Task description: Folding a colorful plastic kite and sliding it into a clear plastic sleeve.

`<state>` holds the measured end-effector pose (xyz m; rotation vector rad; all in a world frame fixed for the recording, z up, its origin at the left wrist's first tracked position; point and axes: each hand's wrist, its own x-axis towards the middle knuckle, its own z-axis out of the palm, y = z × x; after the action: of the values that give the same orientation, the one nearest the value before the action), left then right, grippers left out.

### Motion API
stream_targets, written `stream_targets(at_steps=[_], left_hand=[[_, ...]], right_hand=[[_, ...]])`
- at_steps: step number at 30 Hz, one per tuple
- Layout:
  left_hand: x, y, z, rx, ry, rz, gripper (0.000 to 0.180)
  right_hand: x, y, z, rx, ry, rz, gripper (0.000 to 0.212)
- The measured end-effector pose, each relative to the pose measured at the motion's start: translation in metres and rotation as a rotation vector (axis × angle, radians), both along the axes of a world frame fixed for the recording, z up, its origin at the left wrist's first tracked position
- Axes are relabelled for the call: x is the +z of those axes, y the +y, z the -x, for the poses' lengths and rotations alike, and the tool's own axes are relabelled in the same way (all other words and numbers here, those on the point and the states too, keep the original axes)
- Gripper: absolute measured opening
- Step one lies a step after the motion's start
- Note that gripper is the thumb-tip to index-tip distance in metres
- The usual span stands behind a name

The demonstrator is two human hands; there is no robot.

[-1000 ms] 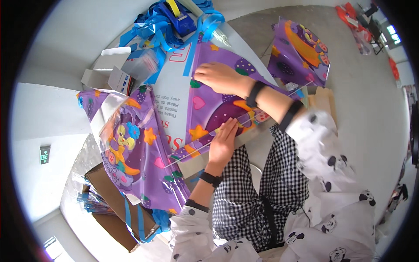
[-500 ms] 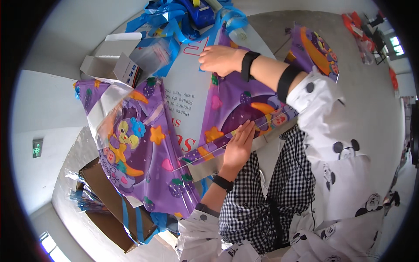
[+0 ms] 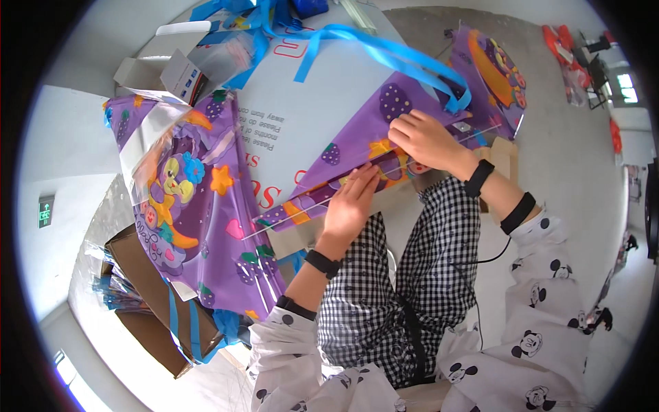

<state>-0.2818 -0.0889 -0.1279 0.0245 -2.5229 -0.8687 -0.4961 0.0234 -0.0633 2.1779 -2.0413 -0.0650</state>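
A purple cartoon-printed kite [image 3: 357, 147] lies folded across the white table [image 3: 309, 96], with a thin clear rod [image 3: 302, 209] along its near edge. My left hand [image 3: 353, 202] presses flat on the kite and the rod near the table's front edge. My right hand [image 3: 425, 141] rests on the kite's upper right part, fingers curled on the fabric near a blue ribbon [image 3: 384, 51]. A second purple kite [image 3: 199, 206] with a yellow cartoon figure lies spread out to the left.
An open white carton [image 3: 161, 65] stands at the table's far left. Blue ribbons and plastic wrappers [image 3: 240, 27] pile at the back. Brown cardboard boxes [image 3: 147, 295] sit on the floor at left. Another purple kite [image 3: 491, 75] lies on the floor at right.
The view has tilted, so everything shifted. My right hand moved down the kite toward me, and my left hand stayed pressed on the rod at the near edge.
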Motion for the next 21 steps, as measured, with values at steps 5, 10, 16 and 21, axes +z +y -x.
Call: stream_targets(at_steps=[5,10,16,21], left_hand=[[-0.001,0.001,-0.002,0.023,0.0,0.006,0.037],[0.002,0.003,0.0,0.046,-0.015,0.026,0.037],[0.009,0.001,0.005,0.094,0.011,0.079,0.034],[0.02,-0.001,0.016,0.1,-0.096,0.176,0.041]], right_hand=[[-0.014,0.019,-0.005,-0.036,-0.29,0.05,0.021],[-0.019,0.024,-0.003,-0.009,-0.344,0.138,0.015],[-0.025,0.026,-0.006,-0.088,-0.432,0.186,0.016],[-0.027,0.026,-0.009,-0.164,-0.477,0.189,0.016]])
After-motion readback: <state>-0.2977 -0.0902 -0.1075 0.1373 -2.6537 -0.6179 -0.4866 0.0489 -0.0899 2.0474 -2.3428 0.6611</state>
